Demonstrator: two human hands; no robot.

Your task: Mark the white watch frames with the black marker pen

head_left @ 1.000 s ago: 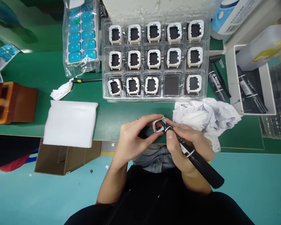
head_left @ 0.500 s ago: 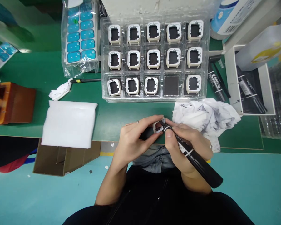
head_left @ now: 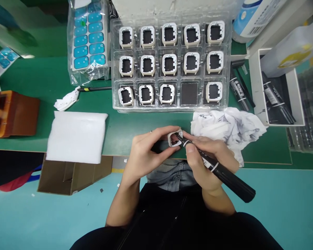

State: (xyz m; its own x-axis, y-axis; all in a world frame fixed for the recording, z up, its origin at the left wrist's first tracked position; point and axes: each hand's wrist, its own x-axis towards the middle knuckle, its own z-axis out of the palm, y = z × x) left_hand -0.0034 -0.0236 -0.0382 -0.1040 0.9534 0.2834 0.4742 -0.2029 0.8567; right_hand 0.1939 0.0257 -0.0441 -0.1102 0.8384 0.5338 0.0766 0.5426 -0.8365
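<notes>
My left hand (head_left: 148, 151) pinches a small white watch-case frame (head_left: 170, 139) between thumb and fingers, just above the bench's front edge. In my right hand (head_left: 211, 161) is a thick black marker (head_left: 224, 175), gripped like a pen. Its tip reaches into the frame's opening; whether it touches the inner wall I cannot tell. Beyond my hands lies a clear plastic tray (head_left: 156, 110) with rows of similar white frames (head_left: 146, 94). One pocket (head_left: 189, 93) in its front row holds no frame and shows a dark pad.
Right of my hands lies a crumpled white cloth (head_left: 226, 125). Further right are loose markers (head_left: 238, 91) and a white box (head_left: 298, 93) holding a bottle (head_left: 292, 52) and markers. At left are a white foam sheet (head_left: 77, 137), bagged blue stickers (head_left: 88, 41) and an orange holder (head_left: 23, 113).
The marker's rear end has swung slightly right and up, and my right hand has turned with it. The frame has tilted a little in my left hand. The whole view has shifted slightly.
</notes>
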